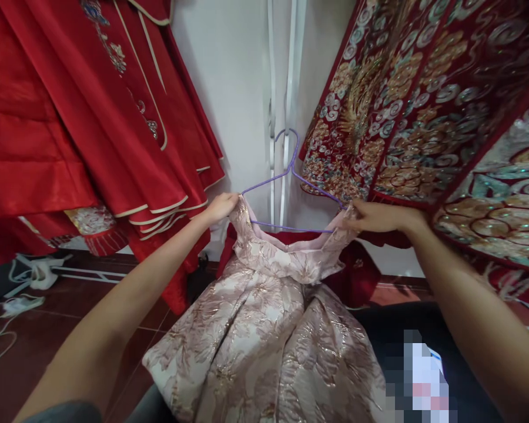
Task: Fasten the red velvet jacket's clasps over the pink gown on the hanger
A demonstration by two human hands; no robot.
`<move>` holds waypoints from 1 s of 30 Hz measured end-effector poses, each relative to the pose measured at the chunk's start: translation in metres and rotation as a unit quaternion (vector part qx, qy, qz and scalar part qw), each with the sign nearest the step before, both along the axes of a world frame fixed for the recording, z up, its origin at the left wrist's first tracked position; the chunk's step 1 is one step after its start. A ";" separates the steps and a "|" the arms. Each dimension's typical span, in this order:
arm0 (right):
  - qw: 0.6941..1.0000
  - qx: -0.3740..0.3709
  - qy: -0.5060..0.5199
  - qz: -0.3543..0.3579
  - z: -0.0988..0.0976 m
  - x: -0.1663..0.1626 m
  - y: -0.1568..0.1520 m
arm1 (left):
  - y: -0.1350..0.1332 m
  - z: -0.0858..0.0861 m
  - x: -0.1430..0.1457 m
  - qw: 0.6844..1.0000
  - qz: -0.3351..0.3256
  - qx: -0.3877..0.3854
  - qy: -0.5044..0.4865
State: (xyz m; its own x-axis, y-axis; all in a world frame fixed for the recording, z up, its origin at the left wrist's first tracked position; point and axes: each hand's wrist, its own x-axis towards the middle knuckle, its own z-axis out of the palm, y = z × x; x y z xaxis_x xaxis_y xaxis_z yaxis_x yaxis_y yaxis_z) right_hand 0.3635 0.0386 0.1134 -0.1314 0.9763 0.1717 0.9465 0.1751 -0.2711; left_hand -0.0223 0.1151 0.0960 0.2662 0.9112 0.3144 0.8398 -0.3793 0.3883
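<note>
A pale pink and gold brocade dress hangs spread across my lap, its skirt falling toward me. Inside its shoulders sits a thin purple hanger, hook pointing up and away from me. My left hand is closed on the dress's left shoulder strap, close to that end of the hanger. At the other strap, my right hand grips the fabric around the hanger's right end. Both hanger ends are partly hidden by the fingers and cloth.
Red garments with cream piping hang on the left. Dark red embroidered garments hang on the right. White pipes run up the wall ahead. White cables and a power strip lie on the tiled floor at left.
</note>
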 end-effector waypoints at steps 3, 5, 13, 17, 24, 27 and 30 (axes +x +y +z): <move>0.999 0.020 -0.044 -0.006 -0.005 -0.011 -0.013 | -0.010 -0.004 -0.002 0.996 -0.042 0.058 0.053; 0.996 0.076 -0.033 -0.020 -0.009 -0.017 -0.024 | -0.018 -0.004 -0.006 0.989 -0.060 0.092 0.099; 0.976 0.166 0.136 -0.039 -0.031 0.002 -0.049 | -0.034 -0.010 -0.023 0.986 0.015 0.150 0.064; 0.969 0.143 0.153 -0.135 -0.054 0.015 -0.053 | -0.041 -0.023 -0.035 0.979 0.141 0.095 0.116; 0.990 -0.047 0.101 -0.088 -0.085 0.007 -0.077 | -0.085 -0.045 -0.020 0.961 0.049 -0.060 0.264; 0.987 -0.017 0.158 -0.037 -0.081 -0.002 -0.087 | -0.100 -0.039 0.008 0.957 -0.056 0.071 0.275; 0.985 0.034 0.170 -0.020 -0.066 -0.012 -0.093 | -0.097 -0.028 0.044 0.930 -0.189 0.169 0.267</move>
State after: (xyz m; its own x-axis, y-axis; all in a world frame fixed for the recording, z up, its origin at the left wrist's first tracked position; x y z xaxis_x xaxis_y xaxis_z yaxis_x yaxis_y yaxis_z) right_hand 0.3512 -0.0545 0.0474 -0.0171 0.9645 0.2636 0.8094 0.1681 -0.5627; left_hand 0.0217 0.0177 0.0679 0.7479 0.5936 0.2971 0.6603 -0.7112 -0.2412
